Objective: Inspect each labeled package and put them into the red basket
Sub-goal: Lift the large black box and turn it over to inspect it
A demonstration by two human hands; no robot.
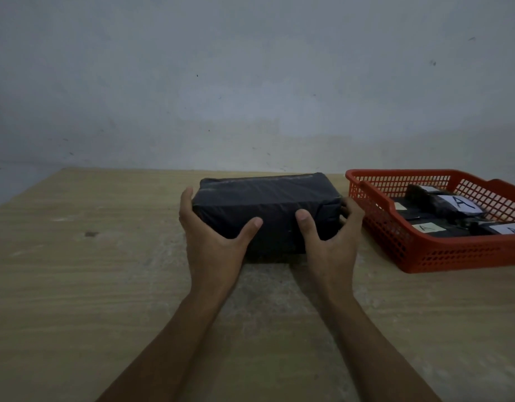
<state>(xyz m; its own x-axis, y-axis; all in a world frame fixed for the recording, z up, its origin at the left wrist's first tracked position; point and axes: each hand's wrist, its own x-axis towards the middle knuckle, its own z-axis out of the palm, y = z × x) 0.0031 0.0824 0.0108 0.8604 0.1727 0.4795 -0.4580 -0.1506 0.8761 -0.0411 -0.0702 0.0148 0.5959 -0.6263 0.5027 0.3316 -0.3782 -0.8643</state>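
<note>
Two-handed grip, left hand (pixel 212 242) and right hand (pixel 328 242) clasping one black package (pixel 267 204), red basket (pixel 453 256) beside.

One package (pixel 267 210) held; roughly three in basket (pixel 453 256).

Light: dim, flat, bluish.
Shadow: soft, under the black package (pixel 265 210).
Edges: bowed by wide-angle lens.
Focus: perhaps slightly soft.
</note>
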